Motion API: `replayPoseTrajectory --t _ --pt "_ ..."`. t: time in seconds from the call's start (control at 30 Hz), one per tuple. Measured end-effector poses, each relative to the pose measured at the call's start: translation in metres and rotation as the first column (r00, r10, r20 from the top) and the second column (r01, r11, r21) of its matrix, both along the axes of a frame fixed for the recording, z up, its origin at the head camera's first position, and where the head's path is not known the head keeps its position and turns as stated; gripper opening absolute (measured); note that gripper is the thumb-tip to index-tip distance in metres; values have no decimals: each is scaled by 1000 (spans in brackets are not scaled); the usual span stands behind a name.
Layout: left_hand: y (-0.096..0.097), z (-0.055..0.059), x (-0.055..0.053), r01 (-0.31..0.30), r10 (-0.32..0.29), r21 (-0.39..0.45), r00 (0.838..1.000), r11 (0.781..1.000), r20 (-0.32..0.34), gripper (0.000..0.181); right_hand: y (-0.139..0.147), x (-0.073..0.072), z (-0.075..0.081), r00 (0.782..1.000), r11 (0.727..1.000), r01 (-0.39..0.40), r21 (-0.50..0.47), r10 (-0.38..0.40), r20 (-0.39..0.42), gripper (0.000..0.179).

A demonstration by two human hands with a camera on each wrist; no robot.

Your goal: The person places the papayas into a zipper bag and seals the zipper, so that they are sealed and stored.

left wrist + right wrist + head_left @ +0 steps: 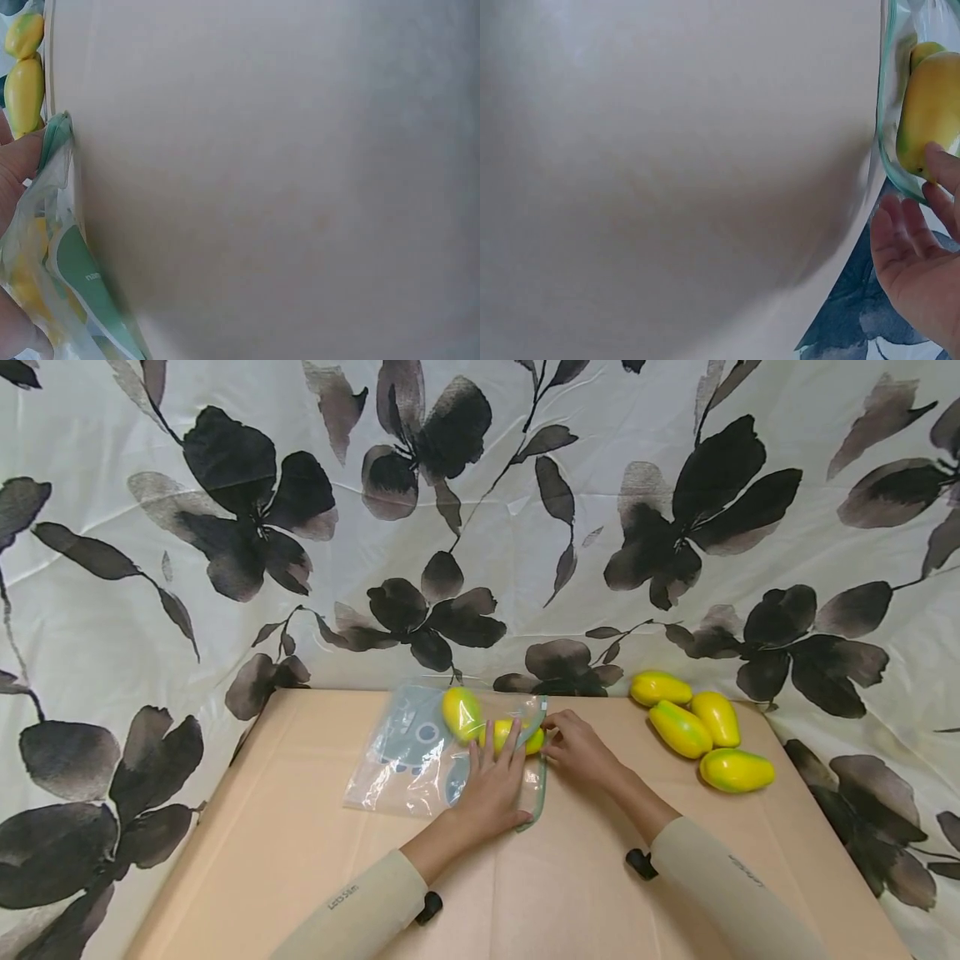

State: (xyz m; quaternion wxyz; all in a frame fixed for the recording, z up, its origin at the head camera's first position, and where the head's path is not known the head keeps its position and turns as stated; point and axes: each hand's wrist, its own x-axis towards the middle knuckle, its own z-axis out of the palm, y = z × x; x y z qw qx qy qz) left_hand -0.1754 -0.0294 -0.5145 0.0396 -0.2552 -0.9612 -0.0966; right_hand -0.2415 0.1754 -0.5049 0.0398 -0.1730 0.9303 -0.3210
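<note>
"Flowered cloth [405, 435] behind a tan bench [300, 860]. Where's the bag [369, 789]?"

"By the far edge, left of the middle: clear, with a green rim on its right side. One yellow fruit [459, 714] is inside; a second fruit [495, 739] lies beside it, at the rim."

"And the left hand [489, 789]?"

"Over the bag, grip spread, straight fingers across the second fruit."

"The right hand [583, 750]?"

"At the rim, thumb touching that fruit's end. Whether the grip pinches it, I can't tell."

"The others?"

"Four more fruits [679, 731], clustered near the far right corner."
</note>
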Motion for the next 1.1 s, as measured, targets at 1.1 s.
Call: replayPoseTrajectory --t 1.1 --pt "-2 -1 -2 3 -4 8 999 1000 47 131 73 45 33 994 998 69 5 -68 -80 51"
